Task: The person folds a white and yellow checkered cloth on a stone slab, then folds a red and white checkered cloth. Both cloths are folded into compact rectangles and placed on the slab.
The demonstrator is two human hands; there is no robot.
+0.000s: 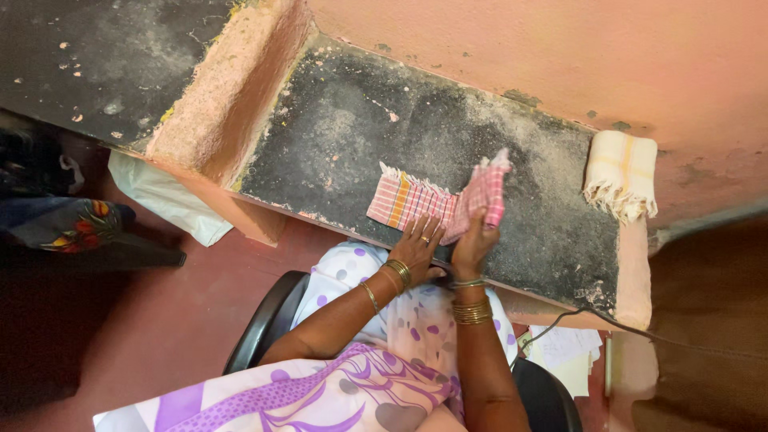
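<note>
Two hands work one small cloth at the near edge of a dark, dusty stone surface (352, 136) set against a pinkish wall (560, 56). The left hand (416, 248) lies flat, fingers (422, 230) spread and pressing down on the near edge of the pink checked cloth (408, 200), which looks meant to pin the cloth in place so it does not slide. The right hand (474, 240) has its fingers closed around the cloth's right end and holds that part lifted and turned over toward the middle, so the fabric stands up in a loose fold while the rest, with its orange stripe and white fringe, stays flat on the stone. Well apart to the right, a cream towel (622, 172) with pale yellow stripes rests folded near the wall with its fringe hanging toward the person, out of the way of the hands. Both wrists carry gold bangles (472, 310). The person sits in a black chair (264, 328) pulled close under the ledge, wearing purple-patterned white fabric, which puts the cloth within easy reach. A raised pink divider (232, 88) separates this slab from another to the left, and a white bag (164, 196) hangs below it.
</note>
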